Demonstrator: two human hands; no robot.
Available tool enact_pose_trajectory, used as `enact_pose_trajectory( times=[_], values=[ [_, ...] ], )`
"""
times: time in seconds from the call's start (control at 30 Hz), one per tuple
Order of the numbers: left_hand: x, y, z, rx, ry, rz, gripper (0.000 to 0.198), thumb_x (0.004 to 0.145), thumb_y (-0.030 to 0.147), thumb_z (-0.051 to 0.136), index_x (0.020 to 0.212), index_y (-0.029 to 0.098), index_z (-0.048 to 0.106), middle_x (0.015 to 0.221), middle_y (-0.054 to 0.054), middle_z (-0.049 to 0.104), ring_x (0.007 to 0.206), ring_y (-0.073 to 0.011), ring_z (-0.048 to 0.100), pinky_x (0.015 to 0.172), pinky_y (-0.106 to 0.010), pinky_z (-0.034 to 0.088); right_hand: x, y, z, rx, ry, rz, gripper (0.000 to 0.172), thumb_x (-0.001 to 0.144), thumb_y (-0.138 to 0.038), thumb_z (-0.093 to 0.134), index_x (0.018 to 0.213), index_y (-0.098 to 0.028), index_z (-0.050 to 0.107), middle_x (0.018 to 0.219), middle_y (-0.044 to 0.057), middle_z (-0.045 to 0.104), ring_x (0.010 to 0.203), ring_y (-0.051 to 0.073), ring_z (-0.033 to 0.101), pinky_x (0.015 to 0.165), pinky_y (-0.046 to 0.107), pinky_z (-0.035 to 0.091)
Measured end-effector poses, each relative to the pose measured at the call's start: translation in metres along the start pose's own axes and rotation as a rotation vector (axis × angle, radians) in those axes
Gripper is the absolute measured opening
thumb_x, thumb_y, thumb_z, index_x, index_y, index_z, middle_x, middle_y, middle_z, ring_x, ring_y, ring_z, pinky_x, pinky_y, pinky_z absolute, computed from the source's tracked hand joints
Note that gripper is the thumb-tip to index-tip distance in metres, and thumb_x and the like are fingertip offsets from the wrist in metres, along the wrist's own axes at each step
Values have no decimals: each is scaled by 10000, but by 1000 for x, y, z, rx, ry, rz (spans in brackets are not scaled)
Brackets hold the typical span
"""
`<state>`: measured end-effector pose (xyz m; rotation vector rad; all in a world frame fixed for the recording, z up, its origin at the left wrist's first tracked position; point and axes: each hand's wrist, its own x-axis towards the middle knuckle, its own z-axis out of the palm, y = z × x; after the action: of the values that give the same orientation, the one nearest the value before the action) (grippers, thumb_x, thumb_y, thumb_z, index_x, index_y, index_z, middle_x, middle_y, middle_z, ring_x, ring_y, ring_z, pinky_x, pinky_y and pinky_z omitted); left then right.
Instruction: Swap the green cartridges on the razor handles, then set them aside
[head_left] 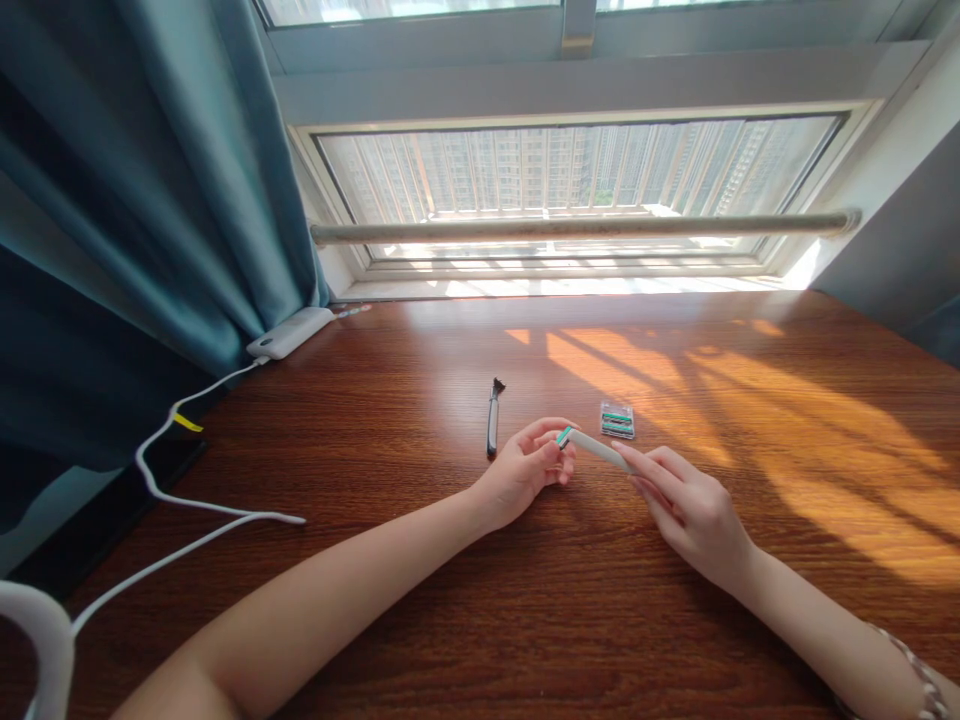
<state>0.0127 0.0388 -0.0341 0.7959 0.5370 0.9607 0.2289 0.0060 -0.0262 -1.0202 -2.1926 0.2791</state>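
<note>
A razor with a white handle point(600, 451) and a green-edged head is held between my two hands over the wooden table. My left hand point(527, 468) has its thumb and fingers closed around the green head at the razor's left end. The lower right end of the handle is pinched in my right hand point(699, 508). Just beyond my left hand lies a second razor point(493, 420), grey and black, its dark head pointing away. A small clear case point(617, 420) with green-striped blade cartridges rests on the table beyond the white handle.
On the left, a white device point(291, 333) with a cable point(202, 518) lies beside the blue curtain point(225, 180). A yellow tag point(187, 423) is near the cable. The window with a horizontal rail point(585, 230) stands behind the wooden table point(420, 640). A curved white object point(52, 640) is at lower left.
</note>
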Motion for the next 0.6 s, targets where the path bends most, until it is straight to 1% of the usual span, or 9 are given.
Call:
enact_pose_trajectory(
  times=[0.07,0.17,0.23,0.33,0.37,0.5,0.6],
  values=[
    [0,-1,-1,-12,-3,5,404,646,387,689,981,193,574,760,-20,539,617,-98,490,603,-256,349,0,1,1,1,30,22,424,844,-122,408,1257,-211,437,855,54,559,655,114,542,604,222,458],
    [1,-1,-1,-7,-18,3,405,669,387,670,1005,183,576,738,-19,533,617,-97,488,615,-260,350,-1,2,1,33,-21,-18,436,843,-118,409,1268,-219,422,868,55,555,684,118,544,610,220,453],
    [1,-1,-1,-15,-22,6,397,678,384,664,1010,186,577,741,-18,531,619,-96,488,618,-261,350,-1,3,2,17,-29,-12,433,847,-124,405,1271,-215,419,860,56,553,685,121,545,618,226,453],
    [1,-1,-1,-31,-6,11,393,656,382,683,990,202,583,781,-22,536,632,-99,491,603,-256,346,-1,4,3,-12,58,50,415,849,-141,408,1257,-207,436,827,52,555,648,123,541,606,232,455],
    [1,-1,-1,-31,-1,10,405,645,386,691,989,202,584,783,-22,536,633,-100,490,600,-255,345,-1,4,3,-4,67,49,413,848,-142,408,1254,-209,439,829,53,558,645,123,542,603,231,457],
    [1,-2,-1,-18,-3,-2,445,645,404,685,1019,186,584,725,-16,525,628,-105,486,608,-257,347,0,2,3,52,-30,-26,428,841,-127,395,1260,-208,430,852,60,565,645,120,543,589,226,460],
    [1,-2,-2,-23,1,0,443,653,411,676,1024,186,587,729,-18,523,622,-103,485,611,-259,350,-1,1,1,51,-34,-24,423,832,-126,407,1246,-208,447,817,48,560,558,98,503,529,214,439]
  ],
)
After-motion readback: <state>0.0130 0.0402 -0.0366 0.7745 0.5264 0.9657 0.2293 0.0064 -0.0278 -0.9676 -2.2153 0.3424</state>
